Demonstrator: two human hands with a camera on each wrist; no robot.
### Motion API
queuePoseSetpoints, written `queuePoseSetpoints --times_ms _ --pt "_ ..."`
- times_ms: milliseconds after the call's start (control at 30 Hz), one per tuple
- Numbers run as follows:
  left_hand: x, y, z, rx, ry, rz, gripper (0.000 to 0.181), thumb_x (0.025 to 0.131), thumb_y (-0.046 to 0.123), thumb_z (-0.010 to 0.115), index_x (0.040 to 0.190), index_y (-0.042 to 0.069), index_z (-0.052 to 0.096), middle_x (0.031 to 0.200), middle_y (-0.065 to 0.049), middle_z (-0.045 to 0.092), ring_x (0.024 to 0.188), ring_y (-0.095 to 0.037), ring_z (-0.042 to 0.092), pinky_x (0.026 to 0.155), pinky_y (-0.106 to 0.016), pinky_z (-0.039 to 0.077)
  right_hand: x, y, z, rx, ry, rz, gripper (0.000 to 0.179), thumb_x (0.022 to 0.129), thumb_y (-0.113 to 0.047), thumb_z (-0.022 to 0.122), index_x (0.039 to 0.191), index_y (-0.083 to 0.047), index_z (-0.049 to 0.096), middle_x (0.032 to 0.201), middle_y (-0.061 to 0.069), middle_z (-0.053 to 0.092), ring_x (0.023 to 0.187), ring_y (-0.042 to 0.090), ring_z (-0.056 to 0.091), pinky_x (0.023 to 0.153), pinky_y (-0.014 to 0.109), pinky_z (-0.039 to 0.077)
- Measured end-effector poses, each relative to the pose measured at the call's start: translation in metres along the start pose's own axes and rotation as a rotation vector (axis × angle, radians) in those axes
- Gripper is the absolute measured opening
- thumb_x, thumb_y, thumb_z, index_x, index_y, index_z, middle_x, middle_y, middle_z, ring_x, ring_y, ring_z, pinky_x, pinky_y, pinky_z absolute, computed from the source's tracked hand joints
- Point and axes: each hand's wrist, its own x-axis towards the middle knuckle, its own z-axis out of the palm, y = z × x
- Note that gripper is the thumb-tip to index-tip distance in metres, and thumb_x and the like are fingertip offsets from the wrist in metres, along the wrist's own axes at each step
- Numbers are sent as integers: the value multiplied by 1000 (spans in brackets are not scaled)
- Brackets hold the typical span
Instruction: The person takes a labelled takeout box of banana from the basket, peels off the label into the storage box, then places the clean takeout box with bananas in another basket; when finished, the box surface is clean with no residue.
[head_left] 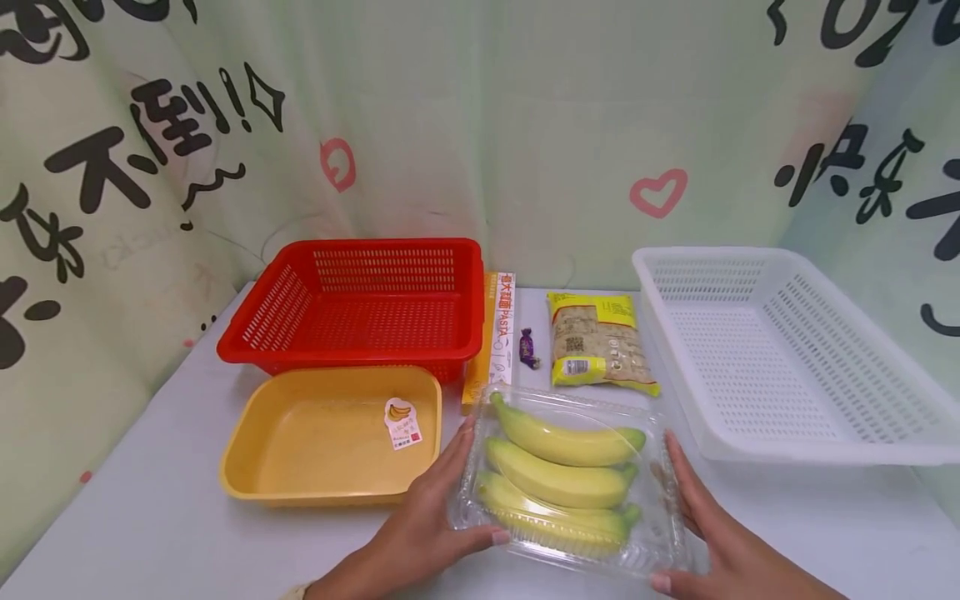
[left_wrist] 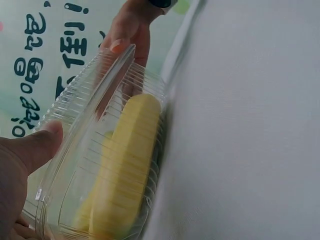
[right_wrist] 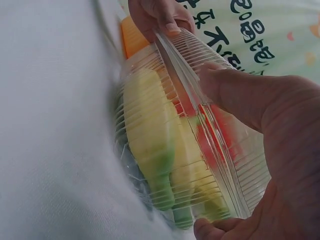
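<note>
Both hands hold a clear plastic clamshell box [head_left: 671,546] near the front of the table. Inside lie three yellow bananas [head_left: 558,486] with greenish ends, side by side. My left hand [head_left: 420,518] grips the box's left side, thumb along the front corner. At the right side, my right hand [head_left: 723,537] has its thumb at the front corner and fingers up the edge. In the left wrist view, the left thumb [left_wrist: 42,145] presses the ribbed lid by its rim. The right wrist view has the right thumb [right_wrist: 225,90] on the lid, above the seam.
Behind the left hand are a yellow tray [head_left: 300,442] bearing a banana sticker [head_left: 403,423] and a red basket [head_left: 375,333]. A pasta box [head_left: 501,333], a purple-wrapped candy [head_left: 528,348] and a yellow-and-clear food bag [head_left: 600,342] lie behind the clamshell. The white basket [head_left: 750,367] stands right.
</note>
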Motion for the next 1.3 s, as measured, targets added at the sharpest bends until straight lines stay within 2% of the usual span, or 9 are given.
queuePoseSetpoints --times_ms 133,233,333,467,567,767,1067,1200,1300 --pt "-2 2 -1 -2 7 -20 110 74 43 82 156 9 16 161 1 11 145 -16 14 111 -41 26 1 -7 0 -46 9 3 119 85 -15 77 152 -37 -20 158 19 -10 138 18 20 93 12 36" --pt "-2 5 -2 3 13 0 110 75 41 82 156 7 15 162 1 10 146 -15 13 111 -40 25 1 -13 -1 -115 29 -22 119 84 -19 77 153 -35 -18 159 23 -3 137 35 19 92 13 37" --pt "-1 9 -5 4 31 23 108 76 38 82 156 9 15 162 4 11 145 -12 13 110 -37 27 2 -22 -3 -190 57 -3 118 83 -27 79 153 -36 -16 160 19 2 136 40 20 92 13 37" --pt "3 15 -10 20 70 98 109 75 29 84 157 11 15 162 1 12 146 -15 15 110 -36 29 4 -36 -6 -169 53 63 117 84 -30 78 151 -43 -17 161 8 -4 140 39 14 92 13 37" --pt "6 18 -14 39 94 157 111 73 23 86 157 10 14 162 -3 11 146 -21 15 110 -37 28 5 -43 -7 -190 67 30 116 85 -28 77 152 -42 -16 162 4 -6 142 32 12 92 11 35" --pt "8 25 -22 69 122 92 110 71 23 88 155 9 18 161 0 14 145 -18 17 109 -40 30 9 -54 -10 -311 133 -134 116 83 -30 79 155 -30 -12 162 -4 -9 140 -4 9 94 3 23" --pt "16 40 -44 108 143 70 109 71 25 87 156 17 19 159 5 19 143 -17 23 105 -40 37 21 -75 -18 -340 140 -198 118 82 -28 80 155 -29 -13 162 -4 -11 143 30 18 96 4 24" --pt "22 46 -58 124 151 116 108 73 26 86 157 19 17 160 5 18 142 -18 27 98 -35 44 29 -88 -22 -349 149 -228 120 81 -27 81 155 -29 -13 162 -4 -10 141 38 20 97 5 24" --pt "25 48 -69 123 163 143 109 72 22 87 157 17 18 160 4 20 140 -19 31 95 -33 47 38 -97 -23 -357 162 -243 121 80 -28 82 155 -30 -13 162 -6 -9 143 34 21 99 9 25"
